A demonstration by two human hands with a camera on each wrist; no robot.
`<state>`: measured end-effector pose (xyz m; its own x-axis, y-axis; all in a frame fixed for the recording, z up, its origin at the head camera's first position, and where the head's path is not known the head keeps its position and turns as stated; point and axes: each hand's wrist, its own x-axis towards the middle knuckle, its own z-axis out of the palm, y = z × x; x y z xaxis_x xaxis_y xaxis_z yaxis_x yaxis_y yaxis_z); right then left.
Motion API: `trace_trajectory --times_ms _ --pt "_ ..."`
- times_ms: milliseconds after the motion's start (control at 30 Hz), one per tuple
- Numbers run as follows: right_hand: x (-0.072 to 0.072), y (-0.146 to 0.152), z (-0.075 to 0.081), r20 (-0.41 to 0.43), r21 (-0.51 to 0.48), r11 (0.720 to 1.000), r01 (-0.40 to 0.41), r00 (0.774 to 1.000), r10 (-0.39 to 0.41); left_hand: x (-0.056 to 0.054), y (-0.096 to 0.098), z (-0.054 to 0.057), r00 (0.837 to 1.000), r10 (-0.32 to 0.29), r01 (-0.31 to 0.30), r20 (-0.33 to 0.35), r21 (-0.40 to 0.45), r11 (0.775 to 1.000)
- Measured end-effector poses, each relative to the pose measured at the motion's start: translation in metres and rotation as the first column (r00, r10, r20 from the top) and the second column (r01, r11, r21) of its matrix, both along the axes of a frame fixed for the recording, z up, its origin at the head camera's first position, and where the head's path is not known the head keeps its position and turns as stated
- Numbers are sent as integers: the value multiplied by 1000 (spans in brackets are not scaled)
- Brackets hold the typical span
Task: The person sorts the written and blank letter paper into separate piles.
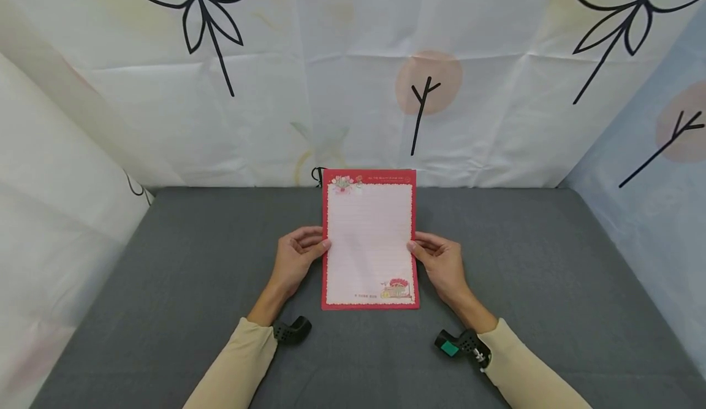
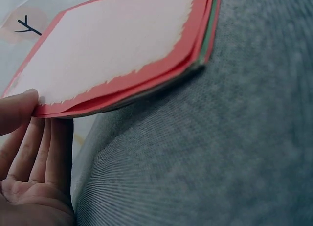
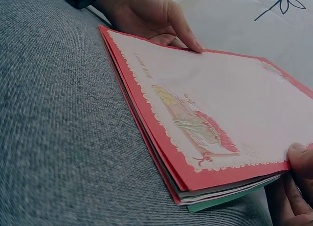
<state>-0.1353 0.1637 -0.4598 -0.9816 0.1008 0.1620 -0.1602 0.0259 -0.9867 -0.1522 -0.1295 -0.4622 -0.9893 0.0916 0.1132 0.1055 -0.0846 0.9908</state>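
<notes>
A stack of letter paper (image 1: 369, 237) with red borders, a pale lined middle and small flower and house pictures is held up between both hands. My left hand (image 1: 295, 256) pinches its left edge, thumb on the front and fingers behind. On the opposite edge my right hand (image 1: 441, 265) grips it the same way. In the right wrist view the layered sheets (image 3: 195, 108) show red, white and green edges. The left wrist view shows the stack (image 2: 117, 40) tilted, its near corner over the cloth, with the left thumb on top.
A dark grey cloth (image 1: 193, 311) covers the table. White fabric with printed plants (image 1: 353, 102) hangs behind, and more fabric (image 1: 662, 213) hangs at the sides. Wrist cameras (image 1: 292, 330) are strapped near both sleeves. A small black loop (image 1: 317, 176) shows behind the paper's upper left corner.
</notes>
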Motion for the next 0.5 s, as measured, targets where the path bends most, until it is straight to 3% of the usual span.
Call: trace_trajectory --times_ms 500 --pt "-1 1 1 31 -36 999 -23 999 24 2 0 0 1000 -2 2 -13 8 1000"
